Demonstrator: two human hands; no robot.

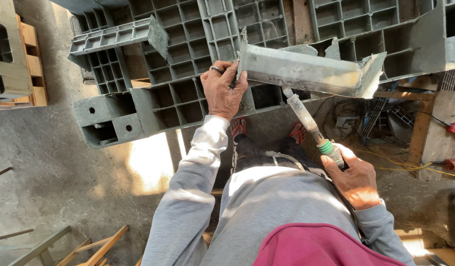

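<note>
Rough concrete floor point(55, 162) lies under a grey ribbed plastic pallet point(178, 93). My left hand point(222, 91) clamps the end of a broken grey plastic beam point(306, 71), angular and scuffed. Below it, my right hand point(355, 180) grips the green-wrapped handle of a flat metal blade point(303, 113) touching the beam's underside.

A rough grey concrete floor point(50, 162) carries a bright patch of sunlight point(148, 167). Wooden pallets point(33, 64) stand at the left edge. Wooden slats point(97, 249) lie lower left. Tangled wires point(348, 116), possibly cables, sit in shadow at right.
</note>
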